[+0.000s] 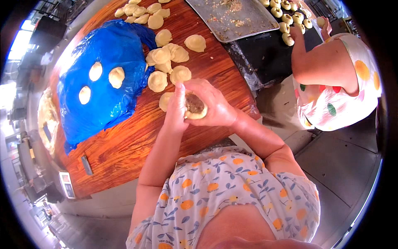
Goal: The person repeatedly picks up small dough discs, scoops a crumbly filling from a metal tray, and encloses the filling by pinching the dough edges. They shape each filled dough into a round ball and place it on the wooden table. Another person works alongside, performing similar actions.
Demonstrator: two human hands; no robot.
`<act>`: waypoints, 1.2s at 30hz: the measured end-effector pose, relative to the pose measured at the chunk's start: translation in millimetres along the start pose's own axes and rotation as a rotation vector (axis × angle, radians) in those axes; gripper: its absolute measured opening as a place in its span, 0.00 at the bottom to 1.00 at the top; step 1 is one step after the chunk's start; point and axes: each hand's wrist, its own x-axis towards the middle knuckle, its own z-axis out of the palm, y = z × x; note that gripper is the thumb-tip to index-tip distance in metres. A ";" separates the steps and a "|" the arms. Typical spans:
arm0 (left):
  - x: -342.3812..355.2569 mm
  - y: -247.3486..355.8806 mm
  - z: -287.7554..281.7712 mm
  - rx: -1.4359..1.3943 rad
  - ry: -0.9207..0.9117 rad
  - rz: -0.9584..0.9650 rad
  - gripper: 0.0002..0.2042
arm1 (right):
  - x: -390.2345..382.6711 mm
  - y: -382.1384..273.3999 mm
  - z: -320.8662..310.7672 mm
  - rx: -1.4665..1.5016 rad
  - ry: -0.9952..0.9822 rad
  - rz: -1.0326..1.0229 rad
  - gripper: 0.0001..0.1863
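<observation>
Cupped between my left hand (177, 106) and my right hand (213, 106) is a round piece of dough with brown filling (195, 103) showing on top, held above the wooden table. Both hands have their fingers wrapped round it. Flattened pale dough rounds (157, 81) lie loosely and in overlapping piles just beyond my hands and toward the back of the table. To the left, a crumpled blue plastic sheet (95, 108) covers part of the table, with three dough rounds (116, 77) on it.
The wooden table (112, 155) carries a small dark bar (87, 165). At back right are a crumb-strewn metal tray (224, 18) and a black tray (265, 62) with several filled buns (286, 18). A co-worker's arm (323, 68) reaches toward the buns from the right.
</observation>
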 end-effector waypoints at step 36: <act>-20.3 -8.2 5.9 0.190 -0.034 0.289 0.24 | -21.7 -10.2 19.6 0.051 0.225 0.173 0.39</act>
